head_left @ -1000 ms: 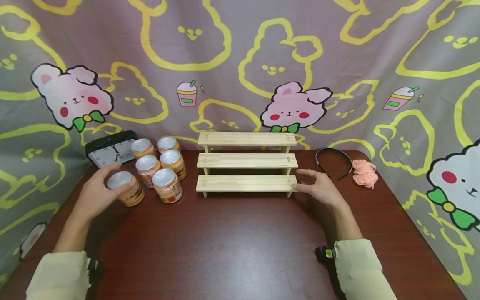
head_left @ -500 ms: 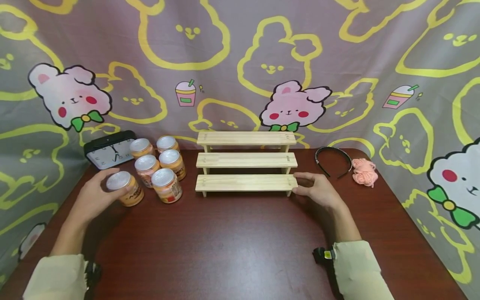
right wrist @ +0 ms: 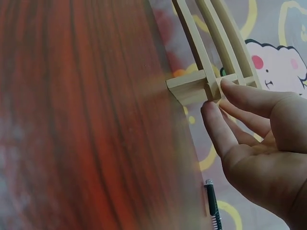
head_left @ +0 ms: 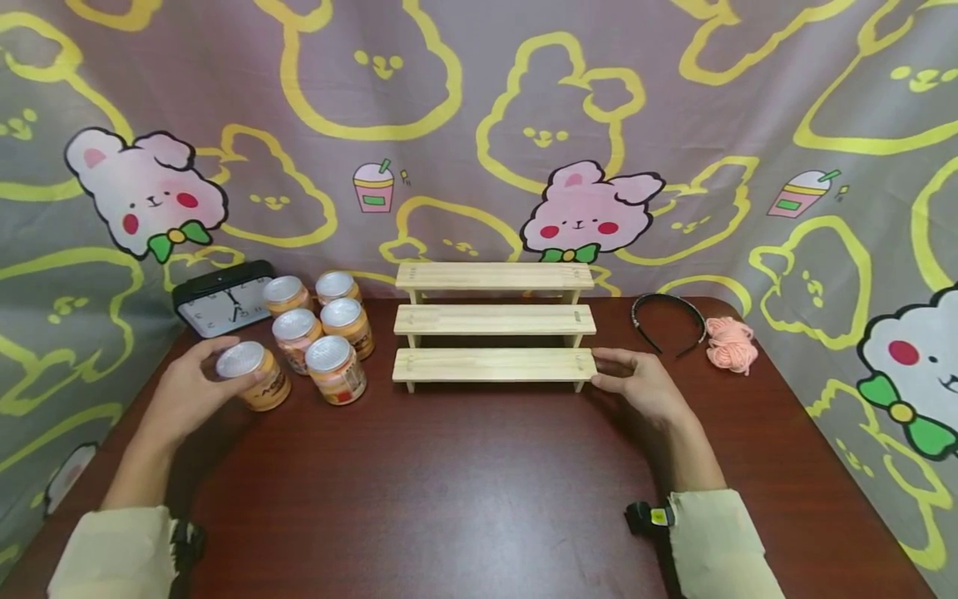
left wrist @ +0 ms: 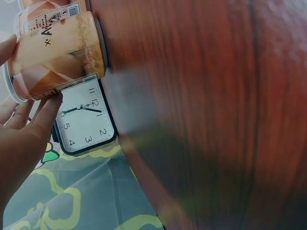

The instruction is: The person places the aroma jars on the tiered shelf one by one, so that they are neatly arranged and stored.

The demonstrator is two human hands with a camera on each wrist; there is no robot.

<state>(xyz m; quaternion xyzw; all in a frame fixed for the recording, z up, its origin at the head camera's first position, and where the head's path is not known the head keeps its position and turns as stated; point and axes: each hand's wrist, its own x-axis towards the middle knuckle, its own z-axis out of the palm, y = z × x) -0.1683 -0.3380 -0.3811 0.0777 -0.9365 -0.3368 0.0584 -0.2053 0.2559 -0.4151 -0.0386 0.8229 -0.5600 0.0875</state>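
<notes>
My left hand (head_left: 180, 387) grips an orange can (head_left: 271, 389) with a silver lid, thumb on the near side and fingers behind. In the left wrist view the fingertips lie against the side of this can (left wrist: 57, 57), near its lid end. Several similar cans (head_left: 338, 381) stand close together just right of it. A three-step wooden display shelf (head_left: 494, 364) stands at the middle back. At its right end, my right hand (head_left: 649, 387) pinches the lowest step between thumb and fingers. The right wrist view shows the fingertips at the corner of the shelf (right wrist: 189, 79).
A black-framed clock (head_left: 228, 309) leans behind the cans at the left. Right of the shelf lie a dark headband (head_left: 634, 314) and a ball of peach yarn (head_left: 730, 345). A printed curtain (head_left: 449, 100) rises behind the brown table (head_left: 479, 491) and along its sides.
My right thumb and fingers have drawn in against the shelf's right end. My left fingers have settled a little closer round the can. Can and shelf stay in place.
</notes>
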